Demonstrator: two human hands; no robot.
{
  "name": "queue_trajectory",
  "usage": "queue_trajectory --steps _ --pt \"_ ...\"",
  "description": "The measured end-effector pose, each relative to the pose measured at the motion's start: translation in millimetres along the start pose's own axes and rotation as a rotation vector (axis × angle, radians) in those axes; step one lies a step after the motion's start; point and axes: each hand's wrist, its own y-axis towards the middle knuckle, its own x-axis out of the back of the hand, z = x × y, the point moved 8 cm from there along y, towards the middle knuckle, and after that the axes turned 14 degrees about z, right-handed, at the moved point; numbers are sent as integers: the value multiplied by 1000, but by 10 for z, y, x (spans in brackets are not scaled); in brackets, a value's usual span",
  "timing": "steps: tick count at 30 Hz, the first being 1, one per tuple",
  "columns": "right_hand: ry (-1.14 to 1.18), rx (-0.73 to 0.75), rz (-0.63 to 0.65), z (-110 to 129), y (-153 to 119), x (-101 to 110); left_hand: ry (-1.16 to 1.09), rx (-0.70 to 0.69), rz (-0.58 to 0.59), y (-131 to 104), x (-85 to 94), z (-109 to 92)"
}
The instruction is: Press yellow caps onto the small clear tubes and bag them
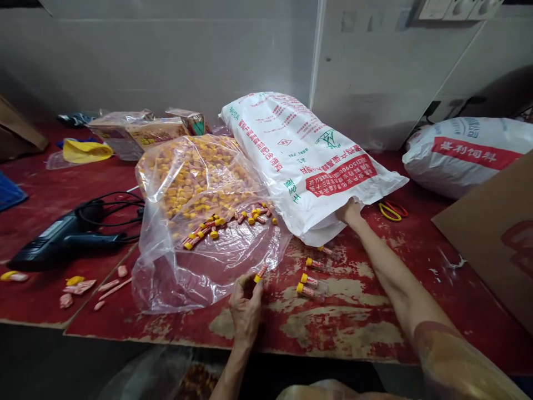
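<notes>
Between thumb and fingers, my left hand (245,304) pinches a small yellow-capped stick (260,273) with a red-and-white patterned body. My right hand (348,211) reaches into the open end of a white woven sack (287,150) printed in red and green, and its fingers are hidden inside. Several clear tubes (312,290) with yellow caps lie on the table between the two hands. Left of the sack, a large clear plastic bag (183,278) holds a heap of yellow-capped sticks (195,183), with a few lying loose near its mouth.
A dark heat gun or similar tool (66,236) with a cord lies at left, near pink scraps (81,287). Packaged boxes (154,130) stand at the back. Yellow-handled scissors (390,211), another sack (466,153) and a cardboard box (495,239) are at right.
</notes>
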Motion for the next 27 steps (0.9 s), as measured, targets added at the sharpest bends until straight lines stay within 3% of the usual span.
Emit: queue_trajectory --steps 5,11,14,18,22,27 --pt "36 98 9 35 -564 20 -89 67 158 -95 -323 -8" --pt "511 677 104 546 -1700 -36 -219 130 322 -206 -797 -119" --pt "555 797 113 790 -2054 -17 -324 128 382 -269 -993 -140" --pt "635 819 87 977 -2159 0 -344 141 456 -338 -1062 -155" --pt "791 727 36 966 -2100 20 -187 76 361 -310 -866 -209" --pt "1540 445 115 811 -2032 -130 -197 120 361 -348 -854 -168"
